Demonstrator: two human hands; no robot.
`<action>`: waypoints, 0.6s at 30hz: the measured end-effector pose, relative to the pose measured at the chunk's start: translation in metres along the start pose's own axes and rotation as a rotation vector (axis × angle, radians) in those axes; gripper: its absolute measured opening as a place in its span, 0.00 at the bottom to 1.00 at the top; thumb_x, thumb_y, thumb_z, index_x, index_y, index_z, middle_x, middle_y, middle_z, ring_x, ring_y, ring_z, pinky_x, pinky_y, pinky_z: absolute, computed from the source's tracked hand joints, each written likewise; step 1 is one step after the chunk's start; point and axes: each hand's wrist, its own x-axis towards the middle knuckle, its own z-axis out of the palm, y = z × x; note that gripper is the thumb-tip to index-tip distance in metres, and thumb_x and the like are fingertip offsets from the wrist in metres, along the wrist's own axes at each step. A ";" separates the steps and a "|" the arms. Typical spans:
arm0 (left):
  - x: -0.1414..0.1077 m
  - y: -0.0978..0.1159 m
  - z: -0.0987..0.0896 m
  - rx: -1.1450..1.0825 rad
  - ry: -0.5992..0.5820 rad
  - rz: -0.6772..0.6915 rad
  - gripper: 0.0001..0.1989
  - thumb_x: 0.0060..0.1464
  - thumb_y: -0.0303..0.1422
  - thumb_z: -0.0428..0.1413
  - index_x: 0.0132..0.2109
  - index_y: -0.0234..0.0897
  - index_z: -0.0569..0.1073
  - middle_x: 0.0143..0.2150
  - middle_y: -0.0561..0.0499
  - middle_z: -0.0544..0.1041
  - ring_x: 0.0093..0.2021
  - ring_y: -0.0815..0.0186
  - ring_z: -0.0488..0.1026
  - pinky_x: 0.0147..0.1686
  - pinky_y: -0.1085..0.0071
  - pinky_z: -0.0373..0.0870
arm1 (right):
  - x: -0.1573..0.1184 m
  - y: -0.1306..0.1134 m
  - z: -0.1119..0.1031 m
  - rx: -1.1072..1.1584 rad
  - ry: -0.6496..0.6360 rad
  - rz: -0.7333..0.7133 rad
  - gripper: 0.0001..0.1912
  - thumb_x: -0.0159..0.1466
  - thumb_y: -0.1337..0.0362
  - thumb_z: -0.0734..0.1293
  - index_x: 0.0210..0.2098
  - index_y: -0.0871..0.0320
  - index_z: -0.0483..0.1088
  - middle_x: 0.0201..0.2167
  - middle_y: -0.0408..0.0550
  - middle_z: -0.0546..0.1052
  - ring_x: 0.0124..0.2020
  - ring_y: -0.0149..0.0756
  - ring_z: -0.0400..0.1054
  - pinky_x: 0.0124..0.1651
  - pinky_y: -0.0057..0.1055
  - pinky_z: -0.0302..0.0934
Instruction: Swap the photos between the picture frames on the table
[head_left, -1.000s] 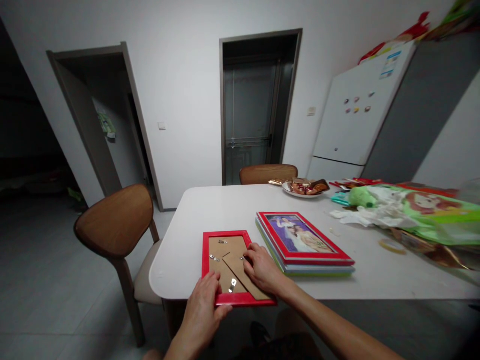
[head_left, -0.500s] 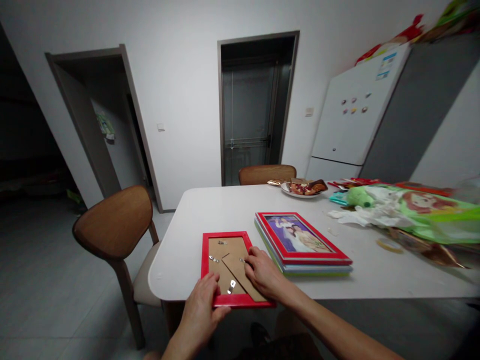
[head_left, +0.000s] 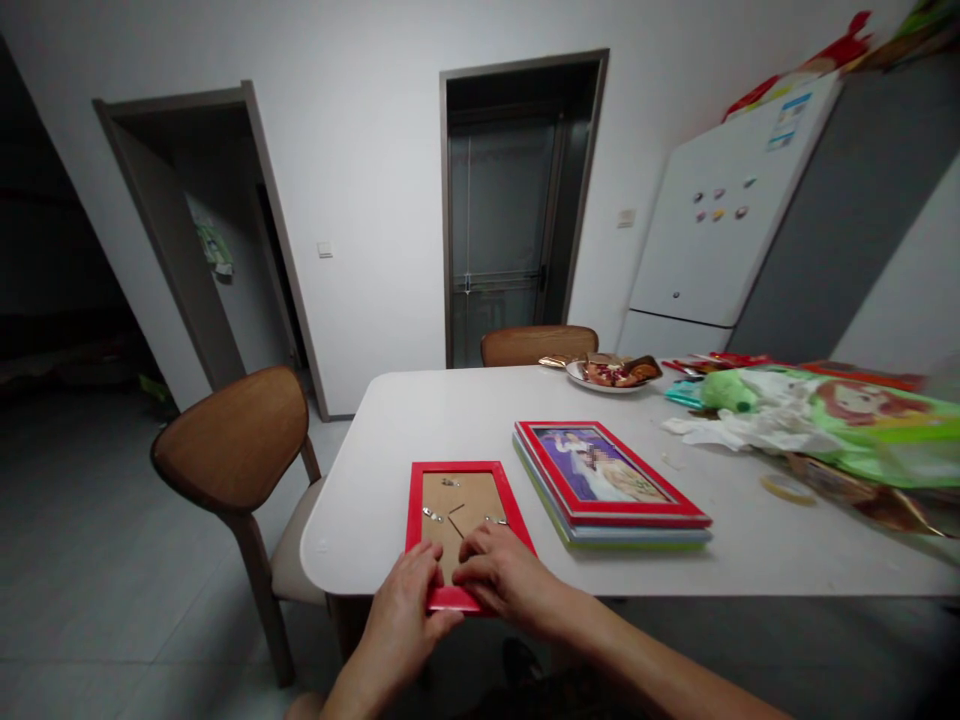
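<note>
A red picture frame (head_left: 415, 505) lies face down near the front edge of the table, its brown backing board (head_left: 471, 492) facing up. Small metal clips show at its top, left and right edges. My left hand (head_left: 405, 597) grips the lower left corner, fingers over the edge and thumb along the bottom rail. Bent over the lower part of the backing is my right hand (head_left: 510, 578), its fingers closed; they cover the bottom clip and part of the stand leg. To the right lies a stack of picture frames (head_left: 607, 480), a red one with a photo on top.
The white table (head_left: 442, 410) bears a plate of food (head_left: 611, 375) at the back, plus a green plastic bag (head_left: 877, 420), crumpled white tissue (head_left: 757, 430) and a tape roll (head_left: 787, 490) at right. Wooden chairs stand at left (head_left: 240, 440) and behind (head_left: 536, 343).
My right hand has moved from the frame's right edge down and left to its lower part, over the bottom clip. My left hand stays at the lower left corner.
</note>
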 end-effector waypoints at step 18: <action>-0.002 0.003 0.002 -0.006 -0.005 -0.015 0.20 0.38 0.28 0.59 0.43 0.37 0.69 0.51 0.45 0.68 0.54 0.58 0.59 0.53 0.62 0.56 | 0.003 -0.001 -0.004 0.119 -0.027 0.020 0.11 0.53 0.71 0.59 0.29 0.56 0.73 0.30 0.46 0.70 0.36 0.34 0.59 0.40 0.30 0.53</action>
